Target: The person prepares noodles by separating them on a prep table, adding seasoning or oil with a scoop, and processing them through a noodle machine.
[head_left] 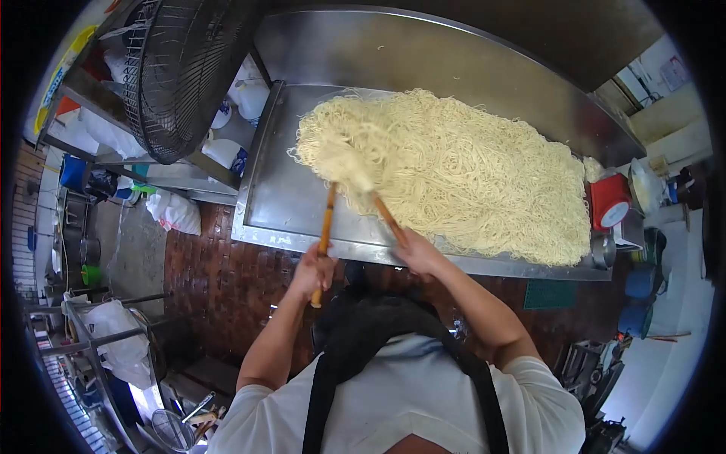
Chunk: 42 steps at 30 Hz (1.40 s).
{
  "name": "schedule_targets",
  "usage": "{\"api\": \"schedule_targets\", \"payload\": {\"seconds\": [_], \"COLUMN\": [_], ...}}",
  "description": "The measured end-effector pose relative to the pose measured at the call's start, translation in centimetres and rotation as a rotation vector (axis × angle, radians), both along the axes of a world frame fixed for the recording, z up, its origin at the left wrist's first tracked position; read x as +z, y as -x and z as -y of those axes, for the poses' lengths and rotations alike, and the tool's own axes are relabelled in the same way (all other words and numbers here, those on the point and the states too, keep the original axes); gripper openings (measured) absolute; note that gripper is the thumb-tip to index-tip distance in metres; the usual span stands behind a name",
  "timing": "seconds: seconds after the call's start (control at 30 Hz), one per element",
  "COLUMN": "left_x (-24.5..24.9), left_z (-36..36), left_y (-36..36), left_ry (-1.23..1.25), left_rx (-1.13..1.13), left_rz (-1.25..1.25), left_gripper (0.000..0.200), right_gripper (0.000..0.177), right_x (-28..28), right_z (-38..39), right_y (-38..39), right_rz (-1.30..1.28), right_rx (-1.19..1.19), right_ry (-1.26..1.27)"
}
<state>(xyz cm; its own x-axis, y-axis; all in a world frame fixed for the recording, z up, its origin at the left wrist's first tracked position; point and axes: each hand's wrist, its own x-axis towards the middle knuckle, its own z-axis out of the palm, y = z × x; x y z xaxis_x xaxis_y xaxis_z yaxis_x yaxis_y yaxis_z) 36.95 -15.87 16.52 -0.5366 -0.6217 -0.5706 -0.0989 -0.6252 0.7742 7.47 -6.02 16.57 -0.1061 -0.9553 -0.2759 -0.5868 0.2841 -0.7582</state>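
Note:
A broad heap of pale yellow noodles covers most of the steel table. My left hand is closed around a long wooden stick, whose far end goes into the noodles at the heap's left part. In my right hand is a second wooden stick, angled up and left into the same part. Noodles around the stick tips are blurred by motion, so the tips are hidden. Both hands are just over the table's front edge.
A large black fan stands at the upper left, beside shelves with bottles. On the table's right end are a red scale and a metal cup. A metal rack with plastic bags is at the lower left, above a brown tiled floor.

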Motion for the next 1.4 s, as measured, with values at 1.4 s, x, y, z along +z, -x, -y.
{"api": "schedule_targets", "payload": {"seconds": [1.4], "left_x": [6.2], "left_z": [2.9], "left_y": [19.0], "left_ry": [1.027], "left_rx": [-1.008], "left_rz": [0.798], "left_gripper": [0.052], "right_gripper": [0.04], "right_x": [7.9], "right_z": [-17.4], "right_y": [21.4], "right_rz": [-0.244], "right_rx": [-0.203], "right_ry": [-0.414]}}
